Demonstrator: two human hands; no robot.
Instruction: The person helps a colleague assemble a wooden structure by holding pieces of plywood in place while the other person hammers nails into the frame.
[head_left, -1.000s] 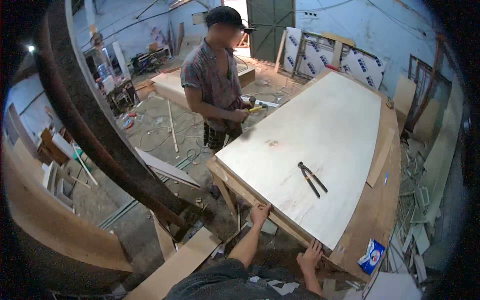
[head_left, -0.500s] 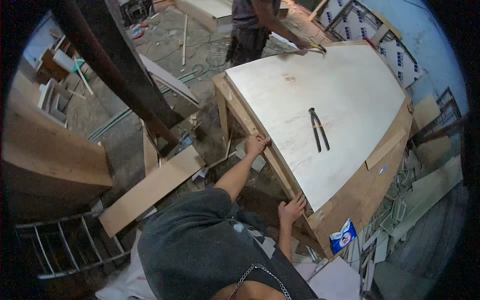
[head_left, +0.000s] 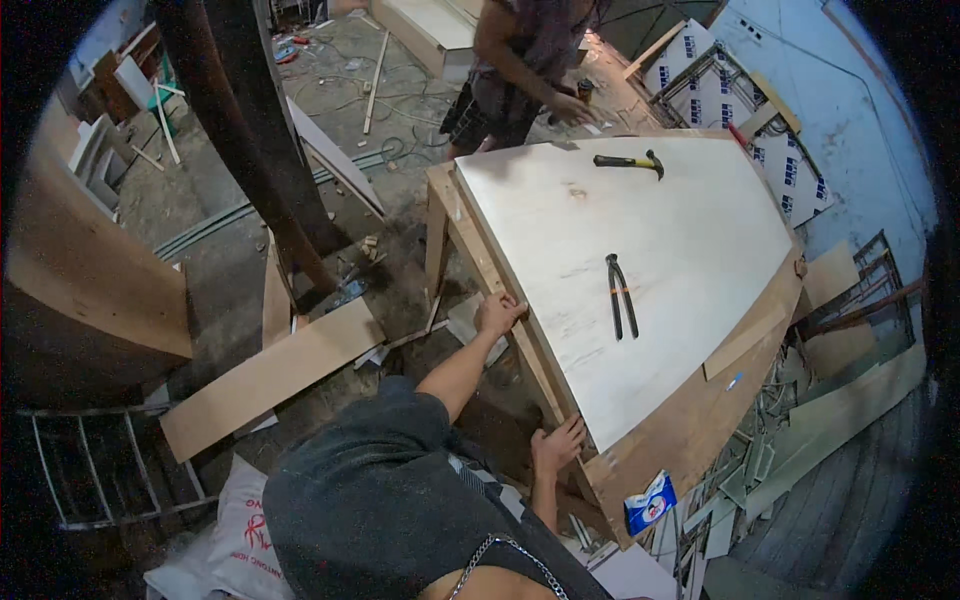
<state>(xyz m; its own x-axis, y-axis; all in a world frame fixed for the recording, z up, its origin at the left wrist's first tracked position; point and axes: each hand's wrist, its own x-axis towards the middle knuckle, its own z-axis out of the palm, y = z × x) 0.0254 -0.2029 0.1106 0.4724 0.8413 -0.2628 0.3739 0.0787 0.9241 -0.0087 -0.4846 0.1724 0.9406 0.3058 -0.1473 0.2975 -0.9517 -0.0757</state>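
A large white board [head_left: 680, 235] lies on a wooden workbench [head_left: 650, 455]. My left hand [head_left: 500, 314] is at the board's near left edge, fingers curled in a pinch; what they hold, if anything, is too small to make out. Closer to the near corner, my right hand [head_left: 558, 447] rests on the same edge with its fingers stretched along it. A pair of end-cutting pincers [head_left: 620, 298] with dark handles lies on the board. Toward the far side, a claw hammer [head_left: 630, 161] with a yellow and black handle lies on it too.
Across the bench stands another person [head_left: 520, 75], hand near the far edge. A blue packet [head_left: 651, 503] sits at the bench's near corner. A dark post [head_left: 235, 130] and a plank [head_left: 270, 380] are at left, a metal ladder-like frame [head_left: 110, 465] below. Offcuts [head_left: 745, 470] heap at right.
The other person has let go of the hammer, which now lies on the board, and has drawn back from it. My hands stay at the board's edge while the view has shifted.
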